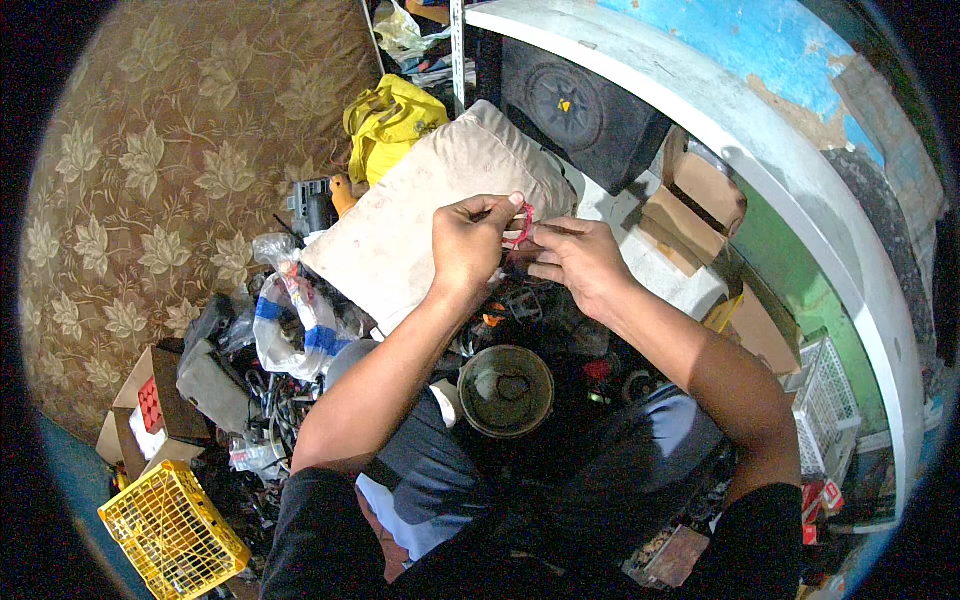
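Observation:
My left hand (472, 240) is raised at the middle of the view, fingers closed on a small pinkish-red loop (523, 225) with something pale inside it, too small to make out. My right hand (580, 260) is just right of it, its fingertips at the loop's right side, fingers bent and partly hidden. Both hands are over the lower right part of a cream cushion (410, 200). Below them, between my legs, stands a round metal container (505, 390) with something dark inside.
Around are a yellow bag (390, 120), black speaker box (560, 100), cardboard boxes (685, 225), plastic bags (295, 325), jumbled dark parts, a yellow crate (170, 525), and a white crate (825, 405). A patterned upholstered surface (170, 170) fills the left; a curved white ledge (820, 210) edges the right.

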`<state>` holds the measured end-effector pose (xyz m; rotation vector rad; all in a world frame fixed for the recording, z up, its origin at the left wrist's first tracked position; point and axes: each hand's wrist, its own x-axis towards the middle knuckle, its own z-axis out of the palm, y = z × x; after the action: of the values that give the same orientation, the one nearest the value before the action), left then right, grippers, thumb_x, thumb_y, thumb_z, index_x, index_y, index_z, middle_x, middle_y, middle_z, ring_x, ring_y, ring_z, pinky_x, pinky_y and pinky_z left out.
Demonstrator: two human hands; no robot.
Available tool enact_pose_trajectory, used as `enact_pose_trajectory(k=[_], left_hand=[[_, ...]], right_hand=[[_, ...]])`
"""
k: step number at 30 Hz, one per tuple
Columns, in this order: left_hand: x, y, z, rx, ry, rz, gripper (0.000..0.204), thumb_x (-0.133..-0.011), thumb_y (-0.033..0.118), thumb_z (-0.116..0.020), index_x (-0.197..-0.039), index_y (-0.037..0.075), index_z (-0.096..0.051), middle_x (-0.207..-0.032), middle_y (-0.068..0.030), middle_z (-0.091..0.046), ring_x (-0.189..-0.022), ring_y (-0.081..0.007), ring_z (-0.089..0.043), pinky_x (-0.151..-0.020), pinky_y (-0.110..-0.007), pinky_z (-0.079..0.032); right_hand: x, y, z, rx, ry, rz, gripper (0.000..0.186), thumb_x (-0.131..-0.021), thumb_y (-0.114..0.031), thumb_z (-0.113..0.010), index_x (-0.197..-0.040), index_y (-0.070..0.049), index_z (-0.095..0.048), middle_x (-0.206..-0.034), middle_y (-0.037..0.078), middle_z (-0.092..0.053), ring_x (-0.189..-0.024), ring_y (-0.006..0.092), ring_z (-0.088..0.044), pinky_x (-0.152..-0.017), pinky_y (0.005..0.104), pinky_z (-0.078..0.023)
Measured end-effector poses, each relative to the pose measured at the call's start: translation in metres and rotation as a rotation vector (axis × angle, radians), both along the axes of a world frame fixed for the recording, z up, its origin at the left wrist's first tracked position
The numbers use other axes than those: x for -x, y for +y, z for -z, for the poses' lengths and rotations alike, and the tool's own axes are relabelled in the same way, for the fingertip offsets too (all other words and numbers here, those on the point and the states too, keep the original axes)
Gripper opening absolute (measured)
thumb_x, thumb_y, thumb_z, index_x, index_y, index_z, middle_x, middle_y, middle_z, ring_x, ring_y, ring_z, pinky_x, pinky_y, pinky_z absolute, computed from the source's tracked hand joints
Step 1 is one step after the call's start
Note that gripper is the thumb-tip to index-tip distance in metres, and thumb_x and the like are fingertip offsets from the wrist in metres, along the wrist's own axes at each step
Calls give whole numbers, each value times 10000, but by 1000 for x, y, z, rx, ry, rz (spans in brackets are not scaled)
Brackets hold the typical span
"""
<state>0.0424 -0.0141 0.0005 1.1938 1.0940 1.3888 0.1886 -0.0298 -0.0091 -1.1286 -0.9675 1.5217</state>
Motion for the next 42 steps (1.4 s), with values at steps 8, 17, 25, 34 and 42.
enact_pose_trajectory(k=[8, 17, 25, 34, 42], left_hand=[[-1, 8, 13, 97, 7, 33, 254, -918, 247, -677, -910, -1, -733, -839, -81, -706, -768, -135, -610, -745, -289, -463], [-9, 26, 29, 50, -77, 116, 241, -927, 232, -670, -963, 3, -736, -800, -58, -697, -682, -114, -602, -626, -258, -479], [-26, 46, 24, 87, -47, 158, 234, -943, 207, -654, -956, -15, -729, -806, -52, -706, -677, -95, -585, -628, -254, -471], [-36, 61, 27, 193, -148, 243, 262, -963, 220, -625, -978, -28, -706, -809, -61, -704, -689, -118, -610, -627, -257, -486], [-28, 70, 36, 205, -220, 201, 227, -955, 179, -633, -965, -36, -707, -791, -75, -700, -664, -131, -618, -640, -265, -491]], right_hand=[[3, 1, 8, 157, 203, 10, 201, -941, -163, -615, -1079, -17, -627, -1041, 96, -680, -980, 214, -656, -912, 393, -523], [-7, 20, 2, 301, 380, 33, 237, -944, -223, -628, -1112, -59, -592, -1080, 77, -636, -1049, 209, -602, -954, 391, -483], [-20, 43, 5, 365, 558, 113, 159, -891, -198, -642, -1004, -100, -588, -968, 28, -620, -936, 191, -565, -895, 356, -388], [-26, 63, 8, 305, 752, 20, 88, -868, -162, -656, -863, -119, -579, -748, -23, -545, -777, 146, -525, -755, 317, -402], [-20, 75, 27, 282, 592, 57, 78, -821, -66, -665, -873, -92, -614, -786, 7, -564, -793, 147, -531, -734, 324, -440]])
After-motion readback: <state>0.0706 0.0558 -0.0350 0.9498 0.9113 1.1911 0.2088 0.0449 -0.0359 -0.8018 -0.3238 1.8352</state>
